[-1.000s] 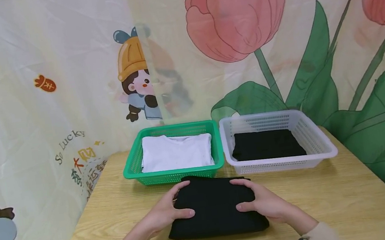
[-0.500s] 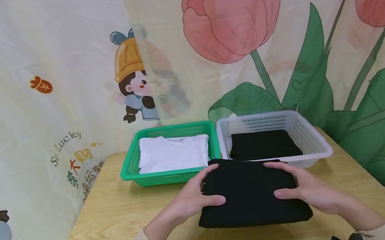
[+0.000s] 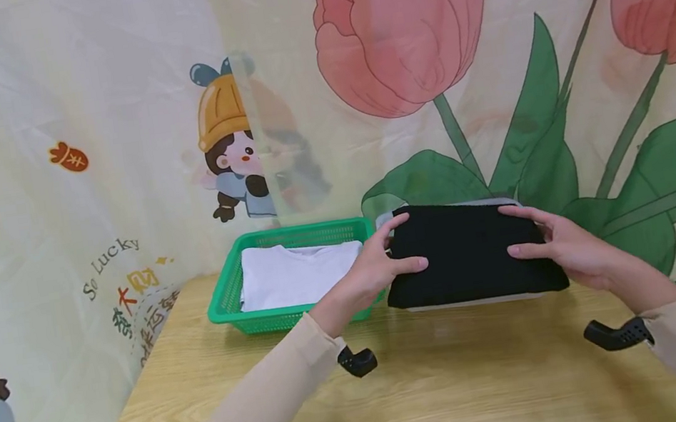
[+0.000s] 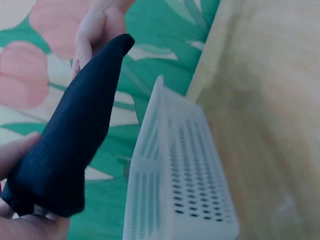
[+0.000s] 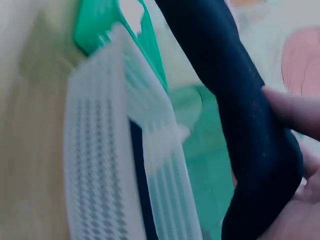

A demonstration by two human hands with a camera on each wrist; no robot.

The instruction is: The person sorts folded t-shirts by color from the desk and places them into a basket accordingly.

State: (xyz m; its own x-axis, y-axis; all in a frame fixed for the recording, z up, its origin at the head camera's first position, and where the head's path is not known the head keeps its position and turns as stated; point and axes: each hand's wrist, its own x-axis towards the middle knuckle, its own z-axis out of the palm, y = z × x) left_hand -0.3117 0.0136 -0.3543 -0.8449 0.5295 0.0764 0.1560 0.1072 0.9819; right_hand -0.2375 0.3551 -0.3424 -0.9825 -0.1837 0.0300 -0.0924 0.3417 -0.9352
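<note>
A folded black garment [image 3: 467, 250] is held up between both hands above the white basket [image 4: 195, 170]. My left hand [image 3: 372, 271] grips its left side, thumb on the near face. At the opposite side my right hand [image 3: 584, 255] grips it the same way. Both wrist views show the garment as a thick folded bundle, raised apart from the basket rim. Inside the basket, a strip of another black cloth [image 5: 141, 175] shows in the right wrist view. From the head view the garment hides most of this basket.
A green basket [image 3: 233, 319] with a folded white garment [image 3: 295, 275] stands left of the white one. Both are on a wooden table [image 3: 440, 384], against a printed fabric backdrop [image 3: 133, 88].
Both hands have lifted the black garment off the table and carried it forward and right, over the white basket. The head view has shifted slightly.
</note>
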